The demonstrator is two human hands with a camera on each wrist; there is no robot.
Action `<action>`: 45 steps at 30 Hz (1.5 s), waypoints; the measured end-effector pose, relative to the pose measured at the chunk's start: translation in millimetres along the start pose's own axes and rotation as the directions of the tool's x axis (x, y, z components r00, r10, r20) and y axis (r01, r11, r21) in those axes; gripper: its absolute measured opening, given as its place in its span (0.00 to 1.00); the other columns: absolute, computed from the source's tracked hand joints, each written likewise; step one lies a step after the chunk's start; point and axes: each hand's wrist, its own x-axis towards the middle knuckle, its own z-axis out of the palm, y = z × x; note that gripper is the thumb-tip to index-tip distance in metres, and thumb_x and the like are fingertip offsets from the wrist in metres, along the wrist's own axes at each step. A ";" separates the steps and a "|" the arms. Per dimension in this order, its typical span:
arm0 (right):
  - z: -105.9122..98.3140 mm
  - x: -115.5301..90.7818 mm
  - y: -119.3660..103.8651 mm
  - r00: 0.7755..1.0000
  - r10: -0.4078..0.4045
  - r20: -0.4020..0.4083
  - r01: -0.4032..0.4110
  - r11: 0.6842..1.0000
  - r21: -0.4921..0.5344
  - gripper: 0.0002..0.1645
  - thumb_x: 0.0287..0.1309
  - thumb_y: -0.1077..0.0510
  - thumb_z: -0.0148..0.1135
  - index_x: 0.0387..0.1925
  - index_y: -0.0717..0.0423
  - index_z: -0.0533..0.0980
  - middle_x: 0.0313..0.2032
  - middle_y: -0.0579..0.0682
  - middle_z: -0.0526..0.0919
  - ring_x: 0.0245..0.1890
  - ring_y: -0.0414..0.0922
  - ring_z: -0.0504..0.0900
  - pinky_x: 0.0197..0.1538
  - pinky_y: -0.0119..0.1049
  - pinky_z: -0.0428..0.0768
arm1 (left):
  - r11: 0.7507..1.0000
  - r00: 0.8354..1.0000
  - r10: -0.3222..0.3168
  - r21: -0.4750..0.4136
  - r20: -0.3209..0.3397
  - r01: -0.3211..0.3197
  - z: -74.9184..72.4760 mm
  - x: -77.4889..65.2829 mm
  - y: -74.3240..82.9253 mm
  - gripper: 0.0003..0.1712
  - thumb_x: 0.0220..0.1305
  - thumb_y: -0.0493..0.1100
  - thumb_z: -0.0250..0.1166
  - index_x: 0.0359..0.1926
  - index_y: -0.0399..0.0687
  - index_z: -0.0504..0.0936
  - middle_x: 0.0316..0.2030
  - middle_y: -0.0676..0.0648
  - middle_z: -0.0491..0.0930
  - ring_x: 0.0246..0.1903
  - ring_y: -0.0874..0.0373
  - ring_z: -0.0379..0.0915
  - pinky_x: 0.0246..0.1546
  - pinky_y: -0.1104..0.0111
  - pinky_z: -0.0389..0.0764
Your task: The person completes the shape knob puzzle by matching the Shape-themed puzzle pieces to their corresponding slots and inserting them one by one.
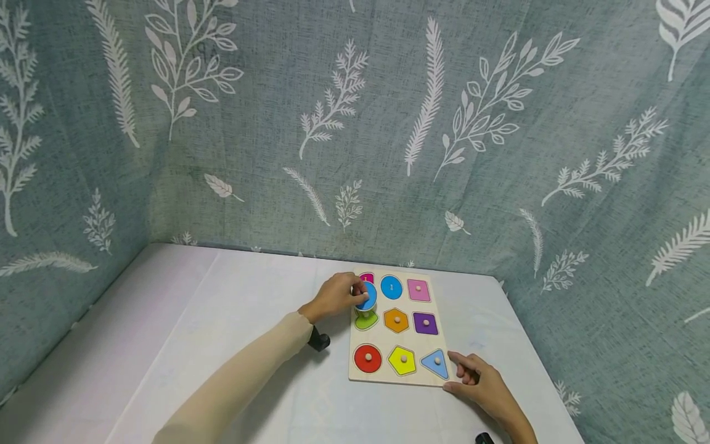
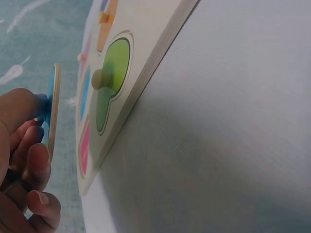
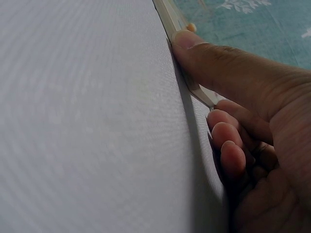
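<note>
My left hand (image 1: 339, 295) pinches a blue rounded puzzle piece (image 1: 371, 290) above the wooden puzzle board (image 1: 383, 382). In the left wrist view the piece (image 2: 55, 107) is tilted on edge, apart from the board. Below it lies a green piece (image 1: 366, 321) with a wooden knob, partly covered in the head view. Two recesses at the back, a blue one (image 1: 391, 287) and a pink one (image 1: 367, 277), show no knob. My right hand (image 1: 484, 387) holds the board's near right corner, thumb at the front edge and index finger at the side, beside the light blue triangle (image 1: 435, 364).
Other knobbed pieces sit in the board: a red circle (image 1: 363, 365), yellow pentagon (image 1: 400, 368), orange hexagon (image 1: 392, 327), purple square (image 1: 432, 328) and pink square (image 1: 418, 296). A white cloth (image 1: 249, 296) covers the table; a leaf-patterned curtain (image 1: 377, 203) hangs behind.
</note>
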 end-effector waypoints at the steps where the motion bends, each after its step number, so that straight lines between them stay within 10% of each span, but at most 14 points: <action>1: -0.5 0.0 0.5 1.000 0.003 -0.002 -0.003 1.000 0.001 0.44 0.44 0.55 0.85 0.65 0.58 0.77 0.35 0.51 0.71 0.33 0.42 0.69 0.34 0.32 0.71 | 1.000 1.000 -0.002 0.001 0.002 0.002 1.0 1.8 0.9 0.06 0.66 0.45 0.73 0.33 0.50 0.85 0.26 0.55 0.75 0.29 0.60 0.70 0.33 0.69 0.73; 45: -3.7 3.7 5.2 0.999 -0.053 0.000 0.053 0.997 0.051 0.43 0.42 0.59 0.85 0.63 0.60 0.79 0.35 0.51 0.71 0.33 0.42 0.70 0.34 0.32 0.71 | 0.996 1.000 0.000 0.086 0.024 -0.002 48.3 67.7 21.8 0.07 0.67 0.45 0.71 0.33 0.50 0.85 0.28 0.54 0.75 0.28 0.61 0.70 0.32 0.67 0.75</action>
